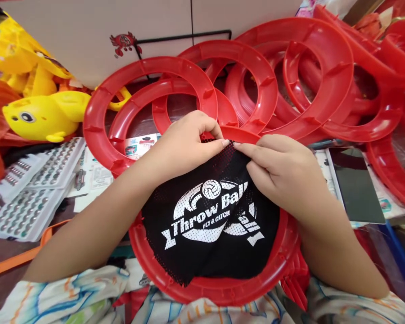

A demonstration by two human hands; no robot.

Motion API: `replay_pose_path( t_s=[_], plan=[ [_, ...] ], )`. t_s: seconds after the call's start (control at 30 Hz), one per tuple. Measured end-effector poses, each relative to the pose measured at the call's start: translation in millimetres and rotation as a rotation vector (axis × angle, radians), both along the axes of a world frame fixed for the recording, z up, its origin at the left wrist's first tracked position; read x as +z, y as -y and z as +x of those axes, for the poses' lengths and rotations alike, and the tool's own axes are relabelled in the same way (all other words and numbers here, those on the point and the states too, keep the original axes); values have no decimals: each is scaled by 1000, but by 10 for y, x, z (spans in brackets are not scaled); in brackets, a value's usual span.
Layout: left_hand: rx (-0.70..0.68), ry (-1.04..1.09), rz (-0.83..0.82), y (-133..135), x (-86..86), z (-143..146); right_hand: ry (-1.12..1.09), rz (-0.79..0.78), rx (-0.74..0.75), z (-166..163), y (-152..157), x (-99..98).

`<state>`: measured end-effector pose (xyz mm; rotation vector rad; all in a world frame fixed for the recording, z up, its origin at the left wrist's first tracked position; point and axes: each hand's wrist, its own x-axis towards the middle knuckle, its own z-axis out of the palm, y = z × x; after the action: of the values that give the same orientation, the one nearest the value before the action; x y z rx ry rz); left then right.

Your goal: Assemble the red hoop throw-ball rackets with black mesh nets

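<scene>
A black mesh cloth [219, 256] with white "Throw Ball" print lies across a red plastic ring [236, 292] in front of me. The cloth is folded over on the right, so part of the print is covered. My left hand [189, 139] pinches the cloth's upper edge between thumb and fingers at the far side of the ring. Close beside it, my right hand [280, 173] has its index fingertip at the same edge, with the other fingers curled in. The thumb of my right hand is hidden.
Several red rings [148, 67] lie overlapped behind, against a white box [74, 40]. Yellow plastic toys [47, 117] stand at left, above clear trays of small round metallic pieces [23, 216]. An orange strip [16, 261] lies nearer. A dark-screened device [354, 184] rests at right.
</scene>
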<state>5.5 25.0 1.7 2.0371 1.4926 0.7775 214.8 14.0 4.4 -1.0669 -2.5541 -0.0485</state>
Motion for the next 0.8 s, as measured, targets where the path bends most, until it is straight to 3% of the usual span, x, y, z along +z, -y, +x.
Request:
replay_pose_path(
  t_s=[0.8],
  plan=[
    [68,-107,43,16,-53,78,71,-64,-152,-10,9,-14]
  ],
)
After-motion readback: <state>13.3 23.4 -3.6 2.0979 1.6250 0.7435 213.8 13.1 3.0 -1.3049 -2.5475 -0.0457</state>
